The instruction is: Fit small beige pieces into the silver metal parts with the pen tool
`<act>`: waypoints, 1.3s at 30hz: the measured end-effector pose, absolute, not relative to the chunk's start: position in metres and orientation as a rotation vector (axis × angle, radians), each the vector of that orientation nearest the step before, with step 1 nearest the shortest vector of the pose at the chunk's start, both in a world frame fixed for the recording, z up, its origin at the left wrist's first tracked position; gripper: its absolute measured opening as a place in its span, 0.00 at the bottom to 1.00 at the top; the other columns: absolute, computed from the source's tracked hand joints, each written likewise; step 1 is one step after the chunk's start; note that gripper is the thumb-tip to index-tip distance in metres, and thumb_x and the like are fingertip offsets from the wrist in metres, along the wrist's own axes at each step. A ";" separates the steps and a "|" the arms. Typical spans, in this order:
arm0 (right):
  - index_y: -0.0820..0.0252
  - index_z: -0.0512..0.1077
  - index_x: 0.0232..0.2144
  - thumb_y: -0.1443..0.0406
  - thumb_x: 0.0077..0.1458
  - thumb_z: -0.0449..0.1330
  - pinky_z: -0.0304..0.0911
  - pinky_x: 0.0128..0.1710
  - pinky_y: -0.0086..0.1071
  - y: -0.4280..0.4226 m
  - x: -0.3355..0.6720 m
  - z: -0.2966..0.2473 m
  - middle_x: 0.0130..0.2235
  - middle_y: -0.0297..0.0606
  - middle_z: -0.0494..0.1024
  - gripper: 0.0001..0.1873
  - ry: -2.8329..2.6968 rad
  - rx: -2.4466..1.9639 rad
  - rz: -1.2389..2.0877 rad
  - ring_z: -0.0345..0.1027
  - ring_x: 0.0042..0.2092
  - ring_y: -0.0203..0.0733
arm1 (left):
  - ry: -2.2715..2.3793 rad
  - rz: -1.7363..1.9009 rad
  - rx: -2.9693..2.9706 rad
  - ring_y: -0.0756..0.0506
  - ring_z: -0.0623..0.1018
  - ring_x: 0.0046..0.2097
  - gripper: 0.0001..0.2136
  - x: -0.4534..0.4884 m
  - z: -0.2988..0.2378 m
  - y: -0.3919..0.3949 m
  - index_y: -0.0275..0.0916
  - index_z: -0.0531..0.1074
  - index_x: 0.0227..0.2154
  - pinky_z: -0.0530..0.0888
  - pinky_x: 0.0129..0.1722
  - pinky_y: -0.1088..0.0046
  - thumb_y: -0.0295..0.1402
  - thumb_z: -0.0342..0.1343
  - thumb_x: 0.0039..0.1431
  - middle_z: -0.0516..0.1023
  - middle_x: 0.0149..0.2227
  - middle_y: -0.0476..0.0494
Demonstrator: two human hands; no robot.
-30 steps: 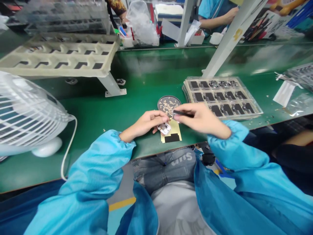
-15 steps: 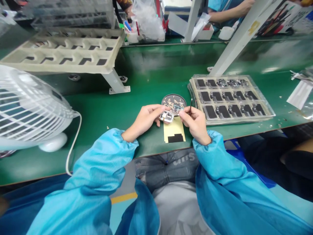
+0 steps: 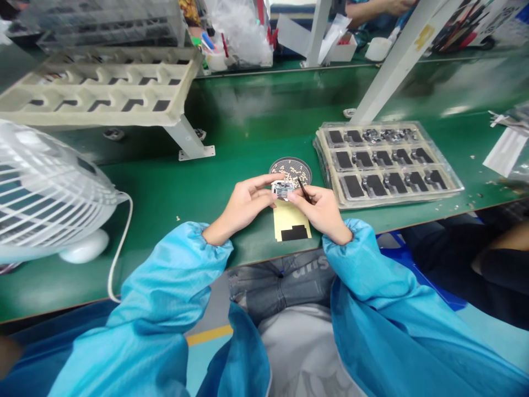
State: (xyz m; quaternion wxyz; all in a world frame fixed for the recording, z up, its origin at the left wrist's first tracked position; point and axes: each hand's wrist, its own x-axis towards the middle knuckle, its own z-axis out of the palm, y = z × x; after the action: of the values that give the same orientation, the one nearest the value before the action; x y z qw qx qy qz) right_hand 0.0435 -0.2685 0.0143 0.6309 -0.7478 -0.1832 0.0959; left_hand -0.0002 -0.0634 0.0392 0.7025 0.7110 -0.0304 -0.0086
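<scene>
Part (image 3: 283,191), small and pale-rimmed, sits between both hands, at the near edge of the dish (image 3: 305,165). Left hand (image 3: 247,203): fingers pinching its left side. Right hand (image 3: 324,212): fingers on its right edge, also gripping a tool (image 3: 305,191) (slim and dark, maybe tweezers, hard to tell) that points up toward the dish. Step in hand reads as close two-handed handling of the part; a next move would call for light, even pressure and a steady left grasp. Part looks like hard white plastic with greyish detail, too small to read. Dish: round, dark, perforated, scattered with tan bits (image 3: 291,166). Sheet (image 3: 285,216), near side of the dish: flat, yellow, paper-like, with an angular matte black patch (image 3: 294,234). Tray (image 3: 413,197), right of the dish: clear plastic, rows of black pads (image 3: 352,186). Bench (image 3: 165,187) under the dish: smooth green.
</scene>
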 end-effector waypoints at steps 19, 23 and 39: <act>0.61 0.80 0.30 0.47 0.52 0.71 0.58 0.30 0.31 -0.271 0.047 0.012 0.28 0.33 0.76 0.22 -0.360 -1.625 0.346 0.63 0.30 0.36 | -0.144 0.033 1.640 0.37 0.82 0.55 0.25 0.001 0.028 -0.067 0.37 0.79 0.57 0.78 0.60 0.58 0.37 0.71 0.57 0.79 0.60 0.35; 0.61 0.79 0.30 0.47 0.52 0.71 0.58 0.30 0.31 -0.271 0.047 0.013 0.28 0.33 0.76 0.22 -0.356 -1.626 0.344 0.63 0.30 0.36 | -0.124 0.027 1.646 0.37 0.82 0.55 0.26 0.000 0.028 -0.068 0.38 0.79 0.57 0.79 0.59 0.57 0.39 0.72 0.56 0.79 0.60 0.35; 0.62 0.80 0.30 0.50 0.54 0.71 0.55 0.30 0.31 -0.273 0.046 0.014 0.27 0.34 0.75 0.20 -0.485 -1.676 0.289 0.62 0.29 0.35 | -0.012 0.061 1.577 0.48 0.81 0.34 0.18 0.003 0.041 -0.068 0.37 0.84 0.46 0.81 0.32 0.73 0.44 0.67 0.60 0.85 0.46 0.39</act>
State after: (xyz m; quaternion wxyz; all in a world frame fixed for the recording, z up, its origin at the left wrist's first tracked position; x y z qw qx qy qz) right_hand 0.0455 -0.2735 0.0141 0.6339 -0.7329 -0.2120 0.1265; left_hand 0.0032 -0.0677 0.0407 0.7045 0.7092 -0.0055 0.0276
